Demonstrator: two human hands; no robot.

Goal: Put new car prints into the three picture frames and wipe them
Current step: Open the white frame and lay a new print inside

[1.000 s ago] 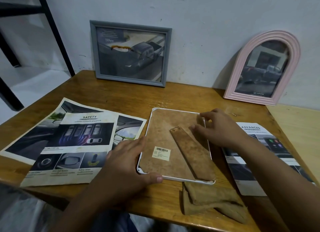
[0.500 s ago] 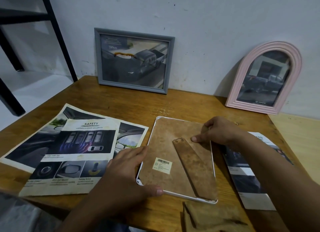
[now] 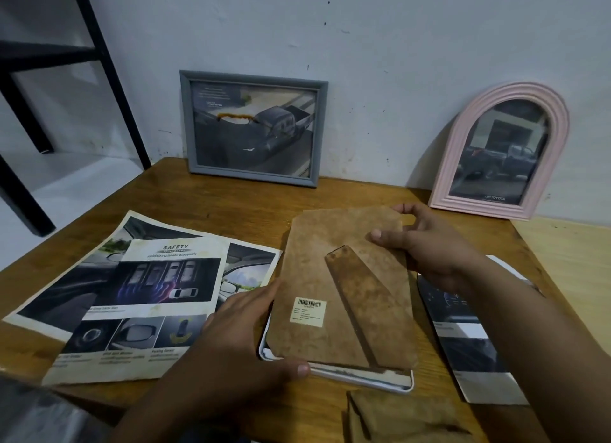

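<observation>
The right hand (image 3: 426, 244) pinched the brown backing board's (image 3: 317, 277) far edge, tilted above the white frame (image 3: 370, 378) on the desk (image 3: 231, 204); the left hand's (image 3: 244, 340) fingers (image 3: 264, 292) lay spread against the frame's left edge.

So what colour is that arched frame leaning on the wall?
Pale pink, with ridged moulding. The arched frame shows best in the head view, at the far right.

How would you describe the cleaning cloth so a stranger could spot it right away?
Start at the wooden table and follow its near edge towards the right. There, just in front of the white frame lying face down, sits the folded brown cloth. Unlike the stiff backing board above it, it is soft and creased.
</observation>
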